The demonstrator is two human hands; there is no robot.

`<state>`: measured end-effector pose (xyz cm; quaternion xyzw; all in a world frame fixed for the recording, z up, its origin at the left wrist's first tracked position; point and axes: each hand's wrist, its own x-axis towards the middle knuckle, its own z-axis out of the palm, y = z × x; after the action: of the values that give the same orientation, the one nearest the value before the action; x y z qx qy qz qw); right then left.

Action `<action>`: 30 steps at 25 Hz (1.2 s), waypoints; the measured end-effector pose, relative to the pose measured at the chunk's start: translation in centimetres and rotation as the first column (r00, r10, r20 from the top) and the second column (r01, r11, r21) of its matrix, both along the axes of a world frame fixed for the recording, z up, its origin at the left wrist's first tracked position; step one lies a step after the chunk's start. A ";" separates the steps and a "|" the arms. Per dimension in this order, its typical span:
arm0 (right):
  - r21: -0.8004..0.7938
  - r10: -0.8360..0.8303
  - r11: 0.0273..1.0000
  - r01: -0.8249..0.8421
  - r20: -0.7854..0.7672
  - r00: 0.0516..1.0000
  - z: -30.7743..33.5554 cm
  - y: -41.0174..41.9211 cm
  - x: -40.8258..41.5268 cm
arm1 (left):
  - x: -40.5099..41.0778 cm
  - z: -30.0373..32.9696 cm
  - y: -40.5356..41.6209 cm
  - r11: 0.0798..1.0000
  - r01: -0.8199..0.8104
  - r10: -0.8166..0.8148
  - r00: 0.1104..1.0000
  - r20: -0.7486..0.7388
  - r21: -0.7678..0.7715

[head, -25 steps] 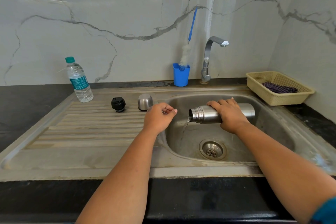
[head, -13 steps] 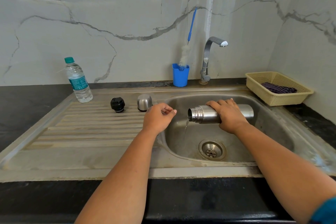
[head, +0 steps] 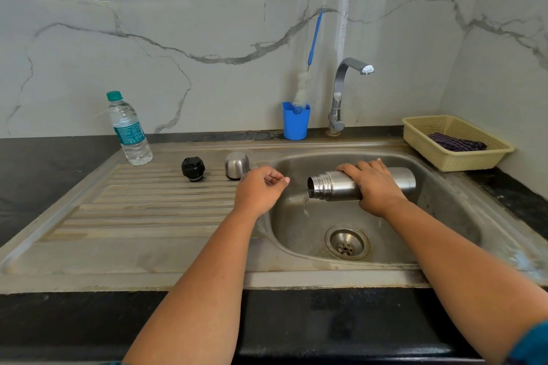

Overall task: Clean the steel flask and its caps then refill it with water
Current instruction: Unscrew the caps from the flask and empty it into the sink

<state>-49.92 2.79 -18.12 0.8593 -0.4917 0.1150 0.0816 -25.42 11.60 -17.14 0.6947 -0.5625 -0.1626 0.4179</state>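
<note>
My right hand (head: 373, 187) grips the steel flask (head: 335, 185) around its middle and holds it sideways over the sink basin (head: 439, 201), mouth to the left. A thin trickle of water (head: 305, 204) drips from the mouth. My left hand (head: 259, 190) hovers at the basin's left rim with fingers loosely curled, holding nothing. On the drainboard (head: 142, 210) behind it stand the black inner cap (head: 193, 168) and the steel outer cap (head: 236, 165).
A plastic water bottle (head: 129, 129) stands at the drainboard's back left. A blue cup (head: 295, 120) with a bottle brush (head: 305, 83) sits beside the tap (head: 344, 92). A cream basket (head: 453, 142) holding a dark cloth is at the right. The drain (head: 346, 243) lies below the flask.
The stream from the flask has thinned to a trickle. Both hands have stayed almost where they were.
</note>
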 end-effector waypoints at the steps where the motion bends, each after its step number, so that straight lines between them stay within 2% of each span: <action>1: 0.000 -0.001 1.000 0.001 -0.001 1.000 0.0 0.0 0.0 | 0.0 0.0 0.0 1.000 0.001 -0.001 1.000 0.001 -0.002; 30: -0.033 -0.002 0.999 0.001 -0.010 1.000 -0.1 0.0 0.0 | 0.0 -0.2 -0.2 1.000 -0.002 0.002 1.000 0.005 -0.006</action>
<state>-49.90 2.76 -18.19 0.8580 -0.4900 0.1188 0.0983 -25.42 11.41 -17.31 0.6944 -0.5632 -0.1589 0.4188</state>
